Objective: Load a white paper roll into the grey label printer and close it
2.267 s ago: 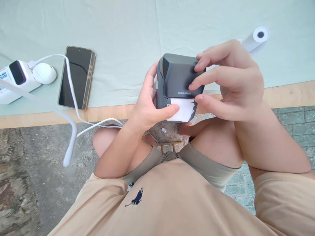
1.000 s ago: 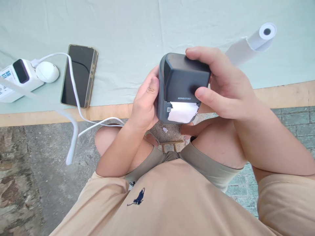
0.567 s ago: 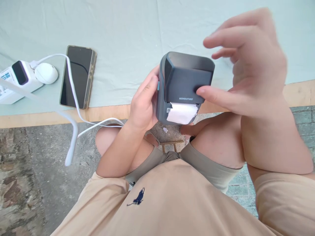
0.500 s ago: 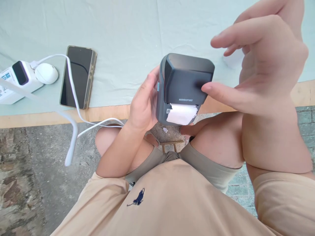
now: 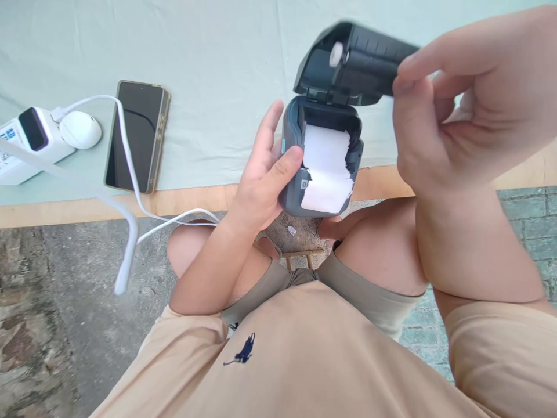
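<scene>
A dark label printer (image 5: pixel 293 197) is held over the table's front edge, its lid (image 5: pixel 369 67) swung up on the hinge at the back. My left hand (image 5: pixel 265 174) grips the printer's left side, thumb on its rim. Between thumb and fingers, my right hand (image 5: pixel 461 104) pinches the right end of the raised lid. Inside the printer lies white paper (image 5: pixel 326 151) with torn, ragged side edges, and it runs out over the front.
On the cloth-covered table (image 5: pixel 209 69), a phone (image 5: pixel 136 136) lies left of the printer. Further left are a white power strip (image 5: pixel 47 139), a round white plug (image 5: pixel 80 129) and a white cable (image 5: pixel 126 139). A paper scrap (image 5: pixel 291 230) is on the ground.
The printer's lid has gone from closed to raised, showing the paper inside. My right hand has closed on the lid. My left thumb now rests on the printer's rim.
</scene>
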The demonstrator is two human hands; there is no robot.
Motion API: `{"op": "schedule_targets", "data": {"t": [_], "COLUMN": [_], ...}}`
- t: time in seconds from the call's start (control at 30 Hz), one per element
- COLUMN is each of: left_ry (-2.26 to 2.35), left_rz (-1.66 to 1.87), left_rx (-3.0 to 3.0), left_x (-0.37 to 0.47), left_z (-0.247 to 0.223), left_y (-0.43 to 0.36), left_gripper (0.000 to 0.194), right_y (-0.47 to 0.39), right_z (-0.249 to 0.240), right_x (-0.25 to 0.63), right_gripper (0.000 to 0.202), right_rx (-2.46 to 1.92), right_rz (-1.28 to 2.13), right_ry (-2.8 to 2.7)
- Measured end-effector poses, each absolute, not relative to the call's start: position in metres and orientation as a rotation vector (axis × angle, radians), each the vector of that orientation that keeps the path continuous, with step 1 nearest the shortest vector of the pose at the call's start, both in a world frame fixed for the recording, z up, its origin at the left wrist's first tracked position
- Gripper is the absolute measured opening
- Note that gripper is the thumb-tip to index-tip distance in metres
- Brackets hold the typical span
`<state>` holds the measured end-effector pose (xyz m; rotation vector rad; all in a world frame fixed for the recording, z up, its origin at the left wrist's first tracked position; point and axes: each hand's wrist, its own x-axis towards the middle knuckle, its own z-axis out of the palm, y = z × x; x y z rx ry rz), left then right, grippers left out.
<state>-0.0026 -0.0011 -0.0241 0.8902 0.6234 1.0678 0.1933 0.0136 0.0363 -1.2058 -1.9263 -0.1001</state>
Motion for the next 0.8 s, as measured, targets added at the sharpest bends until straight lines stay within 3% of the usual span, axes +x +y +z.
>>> {"op": "schedule_targets", "data": {"t": [0.1,0.27,0.5,0.8], "left_ry": [0.647,0.622,0.623,0.659], "left_rz": [1.065,1.055,1.016,1.014], "left_rx": [0.904,0.896,0.957,0.873], "left_x": [-0.002,-0.003,-0.004,-0.001], "left_z": [-0.023,-0.017,-0.018,-0.006], "left_y": [-0.002,-0.003,-0.004,-0.006], "left_gripper": [0.052,0.053,0.051,0.049], "right_y": [0.016,0.016,0.014,0.011], "right_z": [0.034,0.028,0.035,0.035], "right_x": [0.192,0.188,0.193,0.192], "right_gripper": [0.021,0.012,0.031,0.026], "right_rx": [-1.123,-1.097,-1.276,-1.208], "right_rz": [-0.202,0.040,0.077,0.354], "right_ry": [-1.919,-2.245,-2.486,-2.308]}}
